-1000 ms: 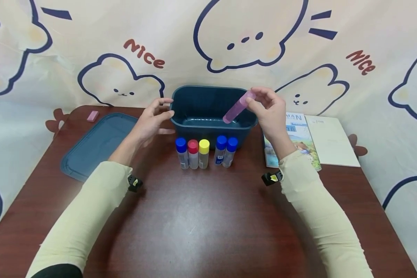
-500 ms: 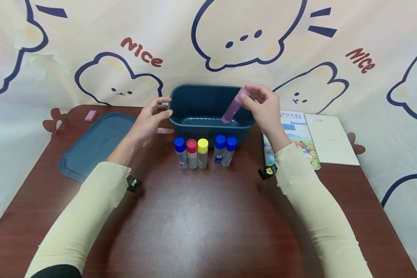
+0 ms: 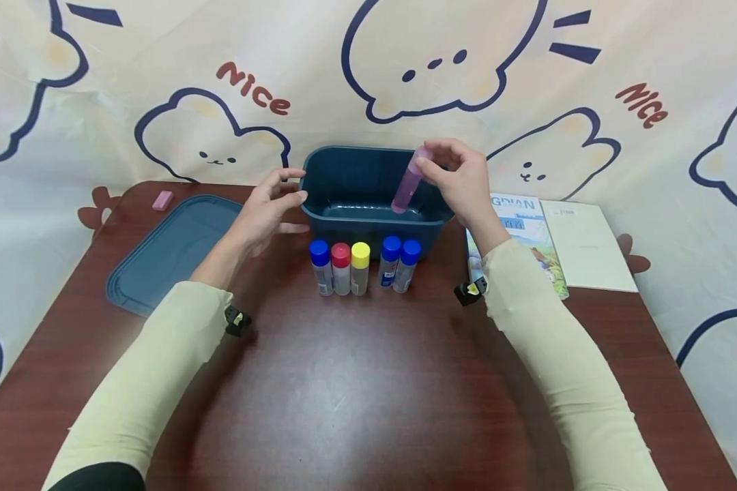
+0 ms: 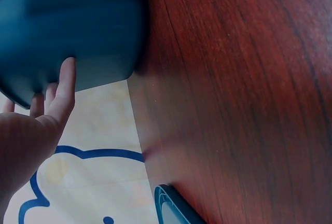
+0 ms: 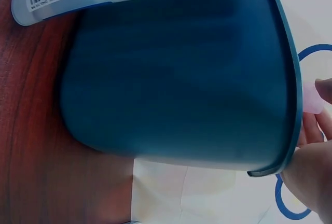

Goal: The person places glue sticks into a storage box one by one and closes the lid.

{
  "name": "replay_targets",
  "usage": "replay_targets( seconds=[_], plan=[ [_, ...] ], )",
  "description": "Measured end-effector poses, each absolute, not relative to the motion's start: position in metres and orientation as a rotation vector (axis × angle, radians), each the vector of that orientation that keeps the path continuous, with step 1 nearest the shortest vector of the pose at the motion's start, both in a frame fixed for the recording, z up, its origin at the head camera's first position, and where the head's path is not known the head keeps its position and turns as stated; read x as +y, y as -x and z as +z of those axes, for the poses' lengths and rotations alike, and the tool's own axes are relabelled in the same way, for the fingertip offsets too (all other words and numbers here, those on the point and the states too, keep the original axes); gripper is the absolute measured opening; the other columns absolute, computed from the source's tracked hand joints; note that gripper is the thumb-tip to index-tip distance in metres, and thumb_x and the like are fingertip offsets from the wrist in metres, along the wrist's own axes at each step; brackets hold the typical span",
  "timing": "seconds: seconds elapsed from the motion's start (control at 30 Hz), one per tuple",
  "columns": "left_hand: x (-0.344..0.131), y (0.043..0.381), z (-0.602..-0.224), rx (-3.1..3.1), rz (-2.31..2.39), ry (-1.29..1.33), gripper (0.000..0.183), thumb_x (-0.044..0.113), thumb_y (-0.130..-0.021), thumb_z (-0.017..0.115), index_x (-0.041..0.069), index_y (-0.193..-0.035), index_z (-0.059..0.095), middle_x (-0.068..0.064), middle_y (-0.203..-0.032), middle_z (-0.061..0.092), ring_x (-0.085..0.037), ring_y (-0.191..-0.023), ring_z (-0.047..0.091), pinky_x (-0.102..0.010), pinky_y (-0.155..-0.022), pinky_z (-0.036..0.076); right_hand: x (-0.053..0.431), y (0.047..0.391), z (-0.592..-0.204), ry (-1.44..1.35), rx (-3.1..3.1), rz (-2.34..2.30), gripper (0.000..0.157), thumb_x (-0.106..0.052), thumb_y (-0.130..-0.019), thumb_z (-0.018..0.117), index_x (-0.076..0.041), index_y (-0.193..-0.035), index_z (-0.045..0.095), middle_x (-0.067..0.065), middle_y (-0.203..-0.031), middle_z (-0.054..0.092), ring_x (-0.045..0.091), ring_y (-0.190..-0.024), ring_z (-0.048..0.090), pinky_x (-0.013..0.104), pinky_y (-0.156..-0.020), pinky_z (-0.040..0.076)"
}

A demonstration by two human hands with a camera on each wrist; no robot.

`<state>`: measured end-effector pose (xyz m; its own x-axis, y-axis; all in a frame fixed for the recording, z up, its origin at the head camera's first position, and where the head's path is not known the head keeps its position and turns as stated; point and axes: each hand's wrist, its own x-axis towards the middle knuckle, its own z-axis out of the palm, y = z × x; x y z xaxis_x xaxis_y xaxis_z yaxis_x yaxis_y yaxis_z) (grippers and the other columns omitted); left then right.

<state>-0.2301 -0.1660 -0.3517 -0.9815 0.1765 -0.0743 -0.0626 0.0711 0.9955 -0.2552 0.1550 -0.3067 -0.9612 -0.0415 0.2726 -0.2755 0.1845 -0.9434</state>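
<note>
A dark teal plastic bin (image 3: 368, 230) stands at the back of the table. My left hand (image 3: 264, 213) touches its left wall and rim with extended fingers; the left wrist view shows the fingertips (image 4: 68, 73) against the outer wall. Over the bin's right part, my right hand (image 3: 460, 179) pinches the upper end of a translucent purple tube (image 3: 407, 187). The tube leans slightly, its lower end inside the bin's opening. In the right wrist view, only its pale pink top (image 5: 312, 98) shows past the rim.
Several clear bottles stand before the bin, with blue (image 3: 320, 254), red (image 3: 340, 256) and yellow (image 3: 360, 256) caps. A teal lid (image 3: 172, 252) and pink eraser-like block (image 3: 162, 200) lie left. A picture-covered book (image 3: 516, 221) and pale booklet (image 3: 589, 245) lie right.
My right hand has moved left over the bin with the purple tube, which now stands more upright. The left hand keeps its place on the bin.
</note>
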Motion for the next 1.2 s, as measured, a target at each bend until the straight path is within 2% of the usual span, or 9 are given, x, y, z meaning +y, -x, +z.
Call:
replay_targets(
  seconds=[0.63,1.2],
  plan=[
    [-0.165,0.230,-0.349,2.145,2.029,-0.113,0.047,0.020,-0.104,0.058,0.018,-0.148,0.041,-0.013,-0.152,0.036,-0.034,-0.134,0.043,-0.049,-0.089,0.057,0.150,0.269,-0.306,-0.261,-2.314,1.942,0.032,-0.015,-0.094,0.075,-0.005,-0.124,0.070,0.012,-0.117,0.067,0.023,-0.105,0.063,0.034,-0.090,0.058],
    [-0.166,0.228,-0.351,2.142,2.033,-0.112,0.049,0.022,-0.104,0.059,0.018,-0.149,0.040,-0.013,-0.151,0.037,-0.035,-0.134,0.044,-0.048,-0.088,0.057,0.142,0.278,-0.308,-0.235,-2.399,1.955,0.035,-0.014,-0.095,0.072,-0.004,-0.128,0.067,0.011,-0.124,0.065,0.024,-0.110,0.062,0.033,-0.094,0.056]
  ],
)
